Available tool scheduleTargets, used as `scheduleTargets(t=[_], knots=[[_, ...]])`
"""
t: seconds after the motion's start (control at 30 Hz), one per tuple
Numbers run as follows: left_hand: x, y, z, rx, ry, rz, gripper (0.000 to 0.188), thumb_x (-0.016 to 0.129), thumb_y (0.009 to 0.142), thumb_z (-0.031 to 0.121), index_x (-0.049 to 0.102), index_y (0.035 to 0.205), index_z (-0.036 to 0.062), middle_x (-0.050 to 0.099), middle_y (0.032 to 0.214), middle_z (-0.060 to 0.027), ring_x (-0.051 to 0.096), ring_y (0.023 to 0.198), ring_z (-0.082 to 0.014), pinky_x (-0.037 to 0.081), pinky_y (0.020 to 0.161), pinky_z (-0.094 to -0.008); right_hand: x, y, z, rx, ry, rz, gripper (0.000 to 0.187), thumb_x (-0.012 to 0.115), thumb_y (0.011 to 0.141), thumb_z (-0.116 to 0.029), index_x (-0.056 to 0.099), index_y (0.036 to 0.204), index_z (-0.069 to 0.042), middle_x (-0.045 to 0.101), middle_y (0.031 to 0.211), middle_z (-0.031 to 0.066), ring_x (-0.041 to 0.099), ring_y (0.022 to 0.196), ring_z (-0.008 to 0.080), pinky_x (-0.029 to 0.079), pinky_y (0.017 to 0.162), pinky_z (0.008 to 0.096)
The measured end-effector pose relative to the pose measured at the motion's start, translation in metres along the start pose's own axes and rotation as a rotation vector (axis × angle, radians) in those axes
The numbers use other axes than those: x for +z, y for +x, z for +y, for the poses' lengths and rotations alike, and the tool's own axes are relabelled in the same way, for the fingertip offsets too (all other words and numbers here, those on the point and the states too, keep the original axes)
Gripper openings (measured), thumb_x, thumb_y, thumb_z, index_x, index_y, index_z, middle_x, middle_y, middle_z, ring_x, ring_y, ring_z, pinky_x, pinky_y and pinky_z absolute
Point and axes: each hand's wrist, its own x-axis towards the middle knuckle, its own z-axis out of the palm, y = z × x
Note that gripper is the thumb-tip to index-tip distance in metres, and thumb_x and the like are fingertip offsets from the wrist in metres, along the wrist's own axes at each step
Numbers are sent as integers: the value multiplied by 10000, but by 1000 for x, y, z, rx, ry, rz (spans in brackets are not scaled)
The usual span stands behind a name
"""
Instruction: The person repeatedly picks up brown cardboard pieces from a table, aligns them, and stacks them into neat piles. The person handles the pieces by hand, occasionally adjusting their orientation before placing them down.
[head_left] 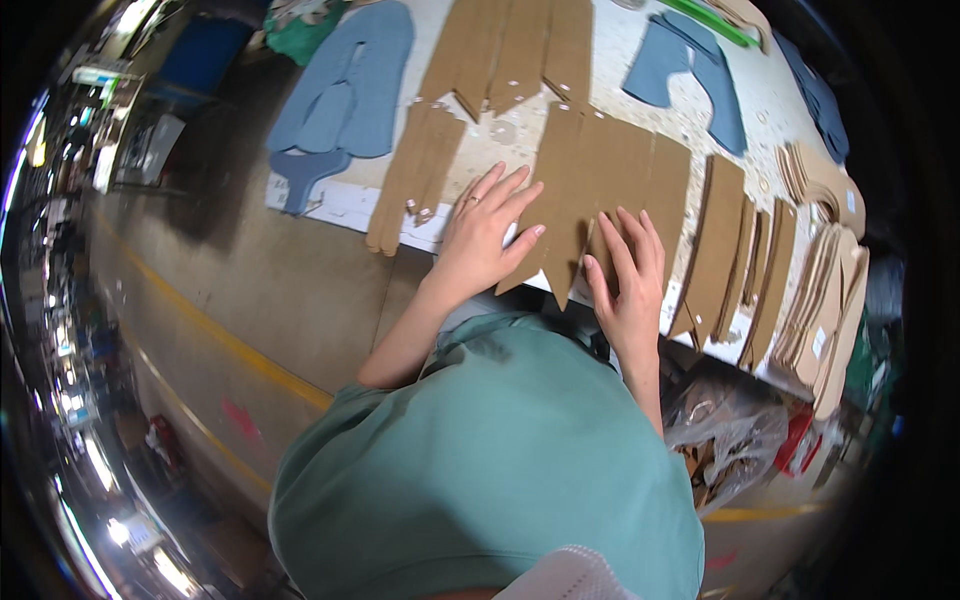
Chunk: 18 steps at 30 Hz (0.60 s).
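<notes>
My left hand (pixel 487 232) lies with its fingers stretched out at the left edge of a group of brown cut fabric panels (pixel 570 165), which have pointed lower ends. On the right side of the same panels rests my right hand (pixel 630 275), fingers slightly bent and apart, thumb toward the middle. Neither hand grips anything. Narrow brown strips (pixel 425 165) lie left of my left hand, and long brown panels (pixel 508 50) lie beyond it. Several narrow curved brown pieces (pixel 718 235) stand in a row to the right of my right hand.
Blue cut pieces (pixel 380 75) lie at the far left and more blue pieces (pixel 672 60) at the far right of the white table (pixel 350 205). Tan stacks (pixel 822 310) line the right edge. A clear plastic bag of scraps (pixel 735 440) sits below the table.
</notes>
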Motion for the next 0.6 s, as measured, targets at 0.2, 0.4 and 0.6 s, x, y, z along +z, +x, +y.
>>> scheduleTargets(t=[0.2, 0.4, 0.6], knots=[[-69, 17, -43, -260, -156, 480, 210, 673, 893, 172, 708, 1071, 68, 702, 1015, -115, 677, 845, -257, 542, 779, -336, 23, 10, 0, -104, -65, -101, 379, 654, 901, -166, 630, 1274, -108, 519, 1362, 132, 463, 1313, 336, 363, 1050, 453], [-87, 47, -105, -289, 152, 385, 154, 704, 859, 121, 751, 1003, 88, 677, 869, -79, 588, 677, -161, 499, 652, -273, 22, 8, 2, -88, -47, -132, 373, 648, 905, -171, 632, 1273, -110, 514, 1376, 125, 460, 1315, 338, 358, 1056, 456], [-72, 71, -135, -101, 145, 293, 175, 731, 816, 168, 770, 986, 172, 647, 905, -53, 635, 858, -261, 499, 776, -373, 22, 8, 2, -80, -27, -123, 375, 651, 902, -173, 633, 1271, -108, 521, 1372, 125, 462, 1316, 335, 360, 1052, 458]])
